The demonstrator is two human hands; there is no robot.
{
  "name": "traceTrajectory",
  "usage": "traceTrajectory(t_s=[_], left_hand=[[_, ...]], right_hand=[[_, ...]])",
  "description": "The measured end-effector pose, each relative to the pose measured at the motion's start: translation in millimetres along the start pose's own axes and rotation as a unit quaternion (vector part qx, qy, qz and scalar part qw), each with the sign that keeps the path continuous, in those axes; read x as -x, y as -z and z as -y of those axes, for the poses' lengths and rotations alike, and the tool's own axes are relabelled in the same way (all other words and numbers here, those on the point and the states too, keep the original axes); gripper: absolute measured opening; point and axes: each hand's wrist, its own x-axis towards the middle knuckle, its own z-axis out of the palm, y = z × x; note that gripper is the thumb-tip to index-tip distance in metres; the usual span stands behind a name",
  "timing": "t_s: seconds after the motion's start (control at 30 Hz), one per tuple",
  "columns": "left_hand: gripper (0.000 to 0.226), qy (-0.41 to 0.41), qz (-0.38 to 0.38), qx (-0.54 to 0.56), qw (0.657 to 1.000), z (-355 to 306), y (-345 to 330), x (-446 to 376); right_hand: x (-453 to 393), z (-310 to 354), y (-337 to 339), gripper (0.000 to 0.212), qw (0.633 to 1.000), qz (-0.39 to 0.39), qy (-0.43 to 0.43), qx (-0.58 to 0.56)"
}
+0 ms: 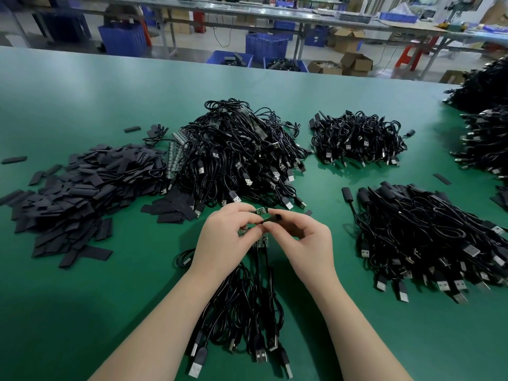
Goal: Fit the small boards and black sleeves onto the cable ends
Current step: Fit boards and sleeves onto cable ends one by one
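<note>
Both hands meet just above the tabletop (82, 312), near centre. Left hand (228, 237) pinches small green boards (258, 211) at the cable ends; its fingers are curled round them. Right hand (305, 237) pinches a black sleeve (270, 220) between thumb and forefinger, touching the board end. Step in hand looks like sliding the sleeve over a board.

To do it well: keep the board flat and steady w/ the left grip, squeeze the sleeve's edges so its mouth opens, line it up w/ the board's end, push straight on, no twisting, so the solder joints aren't strained. Cover the whole board.

The cables (247, 303) being worked on trail down toward the person, USB plugs nearest. Spare sleeves sit in a pile (82, 188) to the left; more cables lie in a heap (236, 149) beyond the hands.

Hard to tell: how many boards the left hand holds, whether the sleeve is already partly on, how wires join the board; fingers hide that. Pile at far right is cut off.
</note>
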Motion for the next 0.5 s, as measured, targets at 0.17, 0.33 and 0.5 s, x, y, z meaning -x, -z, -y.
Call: traceTrajectory(t_s=[0.17, 0.33, 0.5], left_hand=[[0.007, 0.002, 0.000, 0.023, 1.000, 2.9, -0.9, 0.2], [0.016, 0.009, -0.018, 0.066, 0.998, 3.3, 0.1, -0.4], [0.027, 0.025, -0.023, 0.032, 0.999, 2.9, -0.6, 1.1]], right_hand=[[-0.9, 0.6, 1.4, 0.029, 0.998, -0.001, -0.038, -0.042], [-4.7, -1.8, 2.1, 0.022, 0.989, -0.054, -0.081, -0.111], [-5.4, -5.2, 5.6, 0.012, 0.976, -0.100, -0.105, -0.164]])
